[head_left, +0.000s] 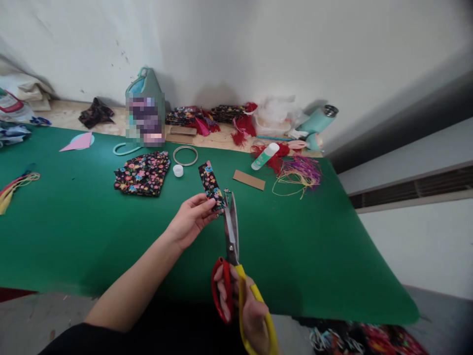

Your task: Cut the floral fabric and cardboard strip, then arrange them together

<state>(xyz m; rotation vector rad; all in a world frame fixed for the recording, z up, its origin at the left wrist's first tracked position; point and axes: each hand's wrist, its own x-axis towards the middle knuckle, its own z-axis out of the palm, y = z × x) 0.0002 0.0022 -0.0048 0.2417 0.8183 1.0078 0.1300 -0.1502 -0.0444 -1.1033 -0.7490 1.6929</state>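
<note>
Left hand [192, 217], near frame centre, pinches floral strip [209, 181]; right hand [254, 313], lower centre, grips scissors [231, 234], blades parted at the strip's lower end. Brown card [249, 180] and glue stick [265, 156] lie right of centre; floral cloth [142, 173] left.

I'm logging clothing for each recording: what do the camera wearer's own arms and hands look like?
The left hand is ungloved, with no watch or bracelet showing; its forearm is bare down to a plain black sleeve. The right hand is ungloved too, though partly hidden; its sleeve cannot be made out.
</note>
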